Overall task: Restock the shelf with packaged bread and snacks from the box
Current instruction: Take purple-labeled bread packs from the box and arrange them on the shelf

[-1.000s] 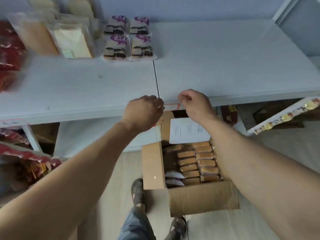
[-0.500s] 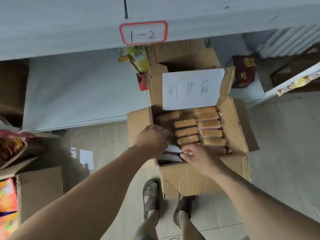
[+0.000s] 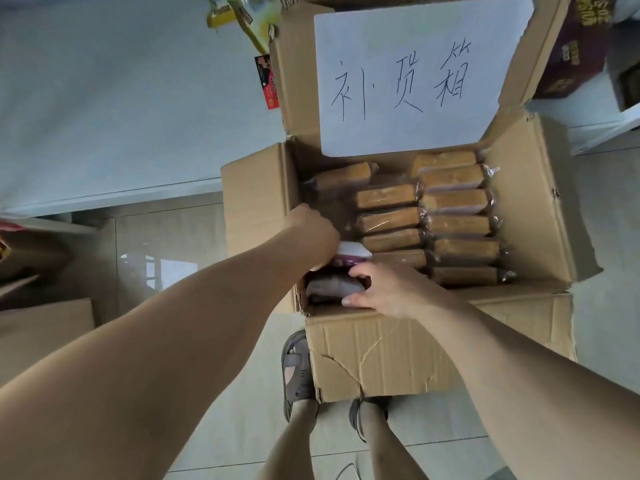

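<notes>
An open cardboard box (image 3: 398, 355) stands on the floor in front of my feet. Several clear-wrapped brown bread loaves (image 3: 453, 223) fill its right and middle. At its near left corner lie two white and purple snack packs. My left hand (image 3: 313, 237) reaches down into that corner and grips the upper pack (image 3: 351, 256); its fingers are hidden. My right hand (image 3: 388, 289) curls its fingers round the right end of the lower pack (image 3: 330, 285).
A white paper sign with handwriting (image 3: 412, 71) is stuck on the box's raised back flap. A pale lower shelf board (image 3: 114, 109) spreads to the left. Yellow snack bags (image 3: 242, 15) hang at the top. A dark red carton (image 3: 575, 50) sits behind the box at the right.
My hands left the shelf edge and dropped into the box. The view tilted down and moved closer. Both hands now hold the white and purple packs.
</notes>
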